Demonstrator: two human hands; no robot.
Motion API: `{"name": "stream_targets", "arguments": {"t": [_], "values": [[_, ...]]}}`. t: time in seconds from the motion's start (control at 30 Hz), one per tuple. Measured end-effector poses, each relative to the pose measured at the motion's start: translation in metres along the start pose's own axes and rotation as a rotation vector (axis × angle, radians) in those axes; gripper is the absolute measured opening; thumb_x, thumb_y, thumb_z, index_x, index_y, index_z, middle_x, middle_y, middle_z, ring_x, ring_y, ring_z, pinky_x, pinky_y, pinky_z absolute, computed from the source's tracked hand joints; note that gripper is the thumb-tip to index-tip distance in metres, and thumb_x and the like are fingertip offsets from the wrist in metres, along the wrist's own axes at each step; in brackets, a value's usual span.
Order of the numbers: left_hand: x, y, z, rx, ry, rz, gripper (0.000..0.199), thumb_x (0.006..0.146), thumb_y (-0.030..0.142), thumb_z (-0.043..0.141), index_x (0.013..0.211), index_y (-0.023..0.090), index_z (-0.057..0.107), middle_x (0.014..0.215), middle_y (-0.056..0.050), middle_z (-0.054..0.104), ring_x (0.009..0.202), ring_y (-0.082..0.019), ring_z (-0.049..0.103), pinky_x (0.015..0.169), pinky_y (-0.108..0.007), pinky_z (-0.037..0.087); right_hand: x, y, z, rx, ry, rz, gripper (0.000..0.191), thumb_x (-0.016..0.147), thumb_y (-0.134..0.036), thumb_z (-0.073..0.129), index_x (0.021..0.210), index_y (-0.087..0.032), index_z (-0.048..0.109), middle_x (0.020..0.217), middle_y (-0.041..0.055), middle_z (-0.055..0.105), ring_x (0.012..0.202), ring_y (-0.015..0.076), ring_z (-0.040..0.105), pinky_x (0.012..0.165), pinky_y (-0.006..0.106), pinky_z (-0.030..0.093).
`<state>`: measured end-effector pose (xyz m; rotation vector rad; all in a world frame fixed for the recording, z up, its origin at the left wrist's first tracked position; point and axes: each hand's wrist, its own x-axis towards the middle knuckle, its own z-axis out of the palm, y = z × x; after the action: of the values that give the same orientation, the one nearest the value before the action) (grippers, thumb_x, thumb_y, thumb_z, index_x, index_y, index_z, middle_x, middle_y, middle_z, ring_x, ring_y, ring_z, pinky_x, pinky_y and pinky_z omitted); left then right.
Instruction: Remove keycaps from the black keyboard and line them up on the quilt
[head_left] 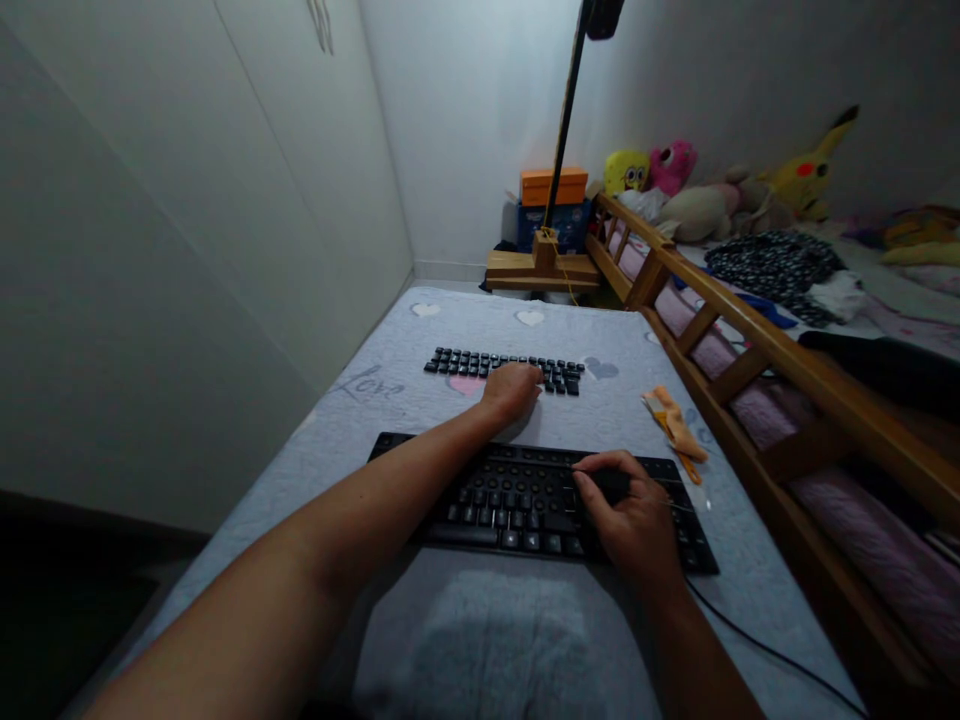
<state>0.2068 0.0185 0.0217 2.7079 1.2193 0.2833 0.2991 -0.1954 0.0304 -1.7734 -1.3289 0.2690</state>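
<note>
A black keyboard [510, 515] lies on the cloth-covered table; many keys are off its upper part, while lower rows still carry keys. Beyond it, loose black keycaps [480, 362] are laid out in rows. My left hand [514, 390] reaches across the keyboard to the right part of these rows, its fingers bent; what they hold, if anything, is hidden. Over the keyboard's right side, my right hand [626, 505] is closed with thumb and forefinger nearly together around a thin wire-like tool [571, 487], hard to make out.
Right of the keyboard lie a brush [660, 415] and an orange cloth [681, 428]. A cable [765, 650] runs off the keyboard's right side. A wooden bed rail [720, 300] borders the table at right, and a white cabinet [225, 250] stands left. Behind is a wooden stand [544, 268].
</note>
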Motion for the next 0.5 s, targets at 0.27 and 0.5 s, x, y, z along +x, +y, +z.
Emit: {"name": "stream_targets", "arguments": {"t": [0.27, 0.5], "values": [[-0.066, -0.033, -0.035, -0.125, 0.014, 0.095, 0.022, 0.085, 0.029, 0.056, 0.094, 0.018, 0.073, 0.095, -0.008, 0.072, 0.089, -0.021, 0.064, 0.084, -0.031, 0.047, -0.001, -0.006, 0.001, 0.052, -0.256, 0.009, 0.010, 0.083, -0.029, 0.060, 0.083, -0.020, 0.063, 0.075, 0.0011, 0.069, 0.066, 0.0171, 0.063, 0.061, 0.027, 0.047], [-0.130, -0.091, -0.053, -0.269, 0.117, -0.018, 0.023, 0.084, 0.035, 0.055, 0.090, 0.020, 0.071, 0.100, -0.007, 0.070, 0.098, -0.022, 0.060, 0.094, -0.035, 0.043, -0.001, -0.008, 0.003, 0.057, -0.339, -0.026, 0.006, 0.081, -0.025, 0.060, 0.083, -0.020, 0.063, 0.078, 0.0016, 0.068, 0.074, 0.0183, 0.064, 0.069, 0.028, 0.047]]}}
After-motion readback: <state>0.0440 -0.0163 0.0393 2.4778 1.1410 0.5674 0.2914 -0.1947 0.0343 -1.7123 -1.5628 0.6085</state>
